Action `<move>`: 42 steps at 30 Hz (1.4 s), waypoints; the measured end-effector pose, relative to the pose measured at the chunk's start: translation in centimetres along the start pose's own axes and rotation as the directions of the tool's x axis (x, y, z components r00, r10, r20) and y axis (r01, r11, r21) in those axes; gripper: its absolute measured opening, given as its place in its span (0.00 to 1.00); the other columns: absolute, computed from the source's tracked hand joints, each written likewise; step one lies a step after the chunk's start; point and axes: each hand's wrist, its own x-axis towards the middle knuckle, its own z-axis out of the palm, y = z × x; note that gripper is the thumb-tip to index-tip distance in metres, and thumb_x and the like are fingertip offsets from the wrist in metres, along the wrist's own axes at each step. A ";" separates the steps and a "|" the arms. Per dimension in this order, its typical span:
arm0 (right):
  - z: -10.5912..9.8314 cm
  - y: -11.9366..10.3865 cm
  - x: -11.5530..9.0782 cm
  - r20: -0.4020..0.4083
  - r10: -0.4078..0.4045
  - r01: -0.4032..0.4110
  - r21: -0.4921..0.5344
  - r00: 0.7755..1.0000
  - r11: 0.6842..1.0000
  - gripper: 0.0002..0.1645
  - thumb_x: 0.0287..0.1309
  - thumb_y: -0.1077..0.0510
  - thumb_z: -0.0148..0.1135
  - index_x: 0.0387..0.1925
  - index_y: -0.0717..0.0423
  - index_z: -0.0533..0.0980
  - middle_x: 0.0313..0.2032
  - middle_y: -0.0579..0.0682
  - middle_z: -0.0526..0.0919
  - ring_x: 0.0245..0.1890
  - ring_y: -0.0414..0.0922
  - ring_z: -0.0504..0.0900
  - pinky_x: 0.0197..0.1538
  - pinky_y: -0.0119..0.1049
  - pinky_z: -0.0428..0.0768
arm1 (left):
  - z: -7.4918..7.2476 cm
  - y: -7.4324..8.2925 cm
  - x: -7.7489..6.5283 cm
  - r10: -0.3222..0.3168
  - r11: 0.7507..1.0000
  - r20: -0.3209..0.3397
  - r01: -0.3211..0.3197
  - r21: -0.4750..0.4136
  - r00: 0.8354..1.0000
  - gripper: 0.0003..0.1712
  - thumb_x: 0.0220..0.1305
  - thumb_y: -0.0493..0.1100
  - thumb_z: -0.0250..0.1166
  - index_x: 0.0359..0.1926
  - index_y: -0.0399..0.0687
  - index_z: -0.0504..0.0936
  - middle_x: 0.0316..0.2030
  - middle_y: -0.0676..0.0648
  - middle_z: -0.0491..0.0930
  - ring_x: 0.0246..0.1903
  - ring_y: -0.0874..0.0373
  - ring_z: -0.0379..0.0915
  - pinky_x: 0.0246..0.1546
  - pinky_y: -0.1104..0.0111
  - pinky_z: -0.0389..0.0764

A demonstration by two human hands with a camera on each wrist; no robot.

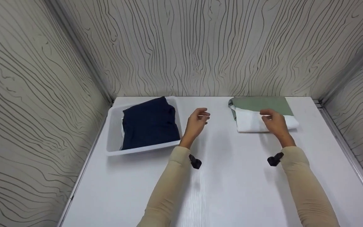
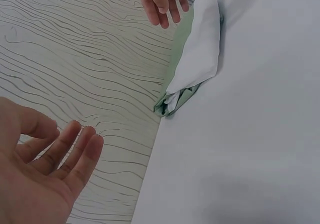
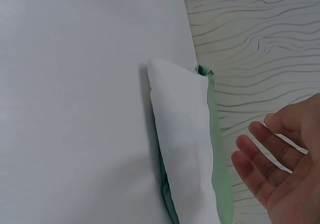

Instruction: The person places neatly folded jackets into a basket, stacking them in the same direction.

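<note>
At the back right of the table lies a folded green and white cloth (image 1: 260,105), its white part toward the front. My right hand (image 1: 274,121) hovers over that cloth with loosely bent fingers and holds nothing; the right wrist view shows the fingers (image 3: 260,169) apart from the fabric. Between the cloth and a white plastic bin, my left hand (image 1: 197,123) hangs in the air near the bin's right side. Its fingers (image 2: 75,154) are relaxed, with nothing in them. Inside the bin (image 1: 113,135) sits a folded dark navy garment (image 1: 150,124), with something white partly hidden beneath it.
A white table (image 1: 232,189) spans the space, bounded by wood-grain patterned walls (image 1: 181,47) at the back and both sides. Metal rails (image 1: 351,154) run along the side edges. A small black device (image 1: 195,161) sits at each wrist.
</note>
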 end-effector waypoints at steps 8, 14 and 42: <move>-2.3 3.2 -0.2 0.019 0.203 -0.203 0.003 0.979 0.979 0.28 0.79 0.59 0.46 0.72 0.69 0.70 0.71 0.73 0.73 0.71 0.70 0.72 0.67 0.60 0.76 | 2.5 -1.2 0.8 -0.152 0.988 0.030 0.151 0.016 0.988 0.21 0.79 0.35 0.57 0.68 0.37 0.77 0.53 0.41 0.86 0.52 0.53 0.86 0.51 0.65 0.87; -3.4 5.5 -0.3 -0.042 0.235 -0.236 -0.005 0.971 0.972 0.30 0.77 0.62 0.48 0.73 0.76 0.66 0.73 0.79 0.65 0.77 0.74 0.61 0.77 0.67 0.63 | 4.0 -2.3 1.0 -0.194 0.980 0.060 0.191 0.056 0.979 0.21 0.80 0.37 0.57 0.70 0.41 0.76 0.54 0.43 0.86 0.55 0.53 0.85 0.54 0.63 0.86; -1.6 9.4 -1.5 0.094 0.355 -0.346 -0.104 0.930 0.933 0.47 0.77 0.53 0.55 0.77 0.82 0.49 0.68 0.84 0.64 0.43 0.54 0.84 0.43 0.38 0.80 | 4.3 -4.5 0.3 -0.232 0.963 0.102 0.214 0.163 0.967 0.23 0.81 0.39 0.55 0.71 0.39 0.75 0.55 0.43 0.86 0.58 0.51 0.83 0.55 0.64 0.84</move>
